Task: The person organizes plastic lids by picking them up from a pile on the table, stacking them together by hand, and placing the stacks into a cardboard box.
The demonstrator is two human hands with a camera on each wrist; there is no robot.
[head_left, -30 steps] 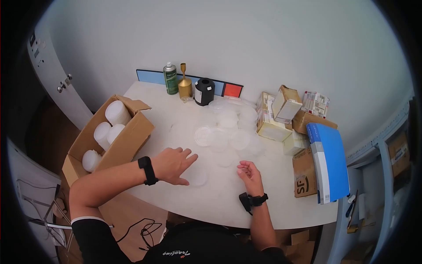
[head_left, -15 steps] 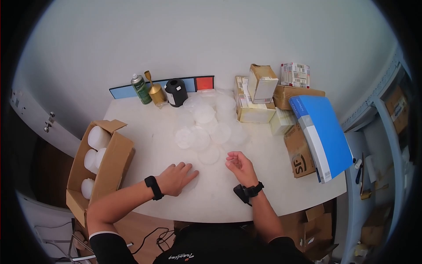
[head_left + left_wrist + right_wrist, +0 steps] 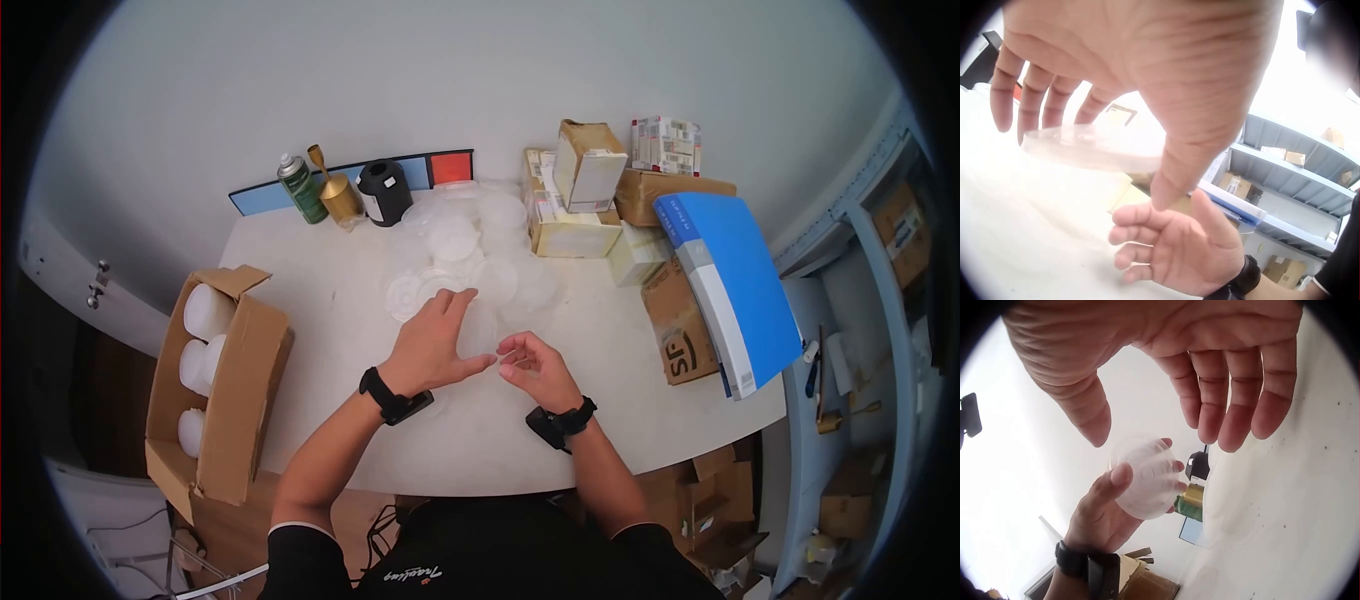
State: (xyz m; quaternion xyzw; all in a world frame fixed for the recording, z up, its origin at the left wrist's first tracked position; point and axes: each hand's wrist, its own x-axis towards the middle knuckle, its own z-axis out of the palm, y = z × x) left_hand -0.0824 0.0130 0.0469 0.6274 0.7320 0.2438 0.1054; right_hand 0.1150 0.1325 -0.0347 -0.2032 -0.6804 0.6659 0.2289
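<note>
My left hand (image 3: 425, 345) holds a clear round plastic lid (image 3: 1147, 478) by its edge, thumb on one side and fingers on the other. In the left wrist view the lid (image 3: 1094, 150) is seen nearly edge-on, above the table. My right hand (image 3: 540, 368) is just to the right, fingers loosely bent, with nothing in it; its fingertips are close to the left thumb. Many more translucent lids (image 3: 453, 240) lie overlapping on the white table (image 3: 340, 450) beyond both hands.
At the left stands an open cardboard box (image 3: 245, 400) with several white tubs (image 3: 208, 312). A spray can (image 3: 302, 190), a gold candlestick-like object (image 3: 341, 198) and a black container (image 3: 384, 193) line the back. Stacked boxes (image 3: 590, 180) and a blue binder (image 3: 735, 290) are on the right.
My left hand has taken hold of a lid from the table and moved right and forward, close to my right hand. The head view has shifted; the right hand remains empty.
</note>
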